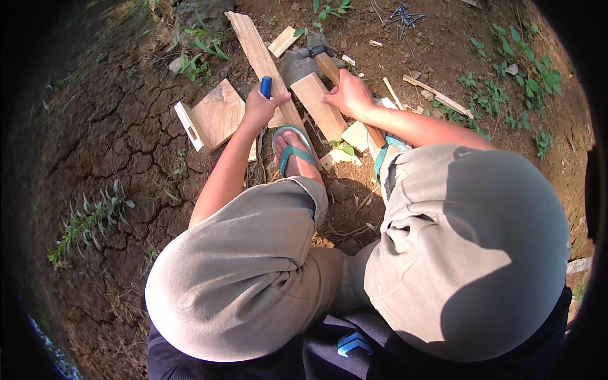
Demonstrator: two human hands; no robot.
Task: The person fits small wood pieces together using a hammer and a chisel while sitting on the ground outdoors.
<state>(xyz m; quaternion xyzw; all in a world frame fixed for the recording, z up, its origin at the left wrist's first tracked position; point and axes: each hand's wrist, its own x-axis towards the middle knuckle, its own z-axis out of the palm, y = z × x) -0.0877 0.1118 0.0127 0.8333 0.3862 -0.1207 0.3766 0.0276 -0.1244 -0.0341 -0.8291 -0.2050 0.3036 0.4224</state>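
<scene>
My left hand [258, 109] is closed around a blue cylindrical object [266, 87]; its rounded top stands above the fist and the rest is hidden, so I cannot tell its kind. The thumb stretches over a long wooden plank [256, 54], whose near end is by my left sandalled foot [294, 155]. My right hand [352, 96] wraps round the wooden handle of a hammer [327, 66], its dark head lying toward a grey stone [292, 68]. Beside it, near the right thumb, is a shorter wooden board [316, 104].
Left of my left hand lies a square board [218, 114] with a slotted block [192, 128] at its edge. A pile of nails [405, 17] sits at the far right. Wood offcuts [283, 42], a long splinter [438, 95] and green weeds [494, 95] dot the cracked soil.
</scene>
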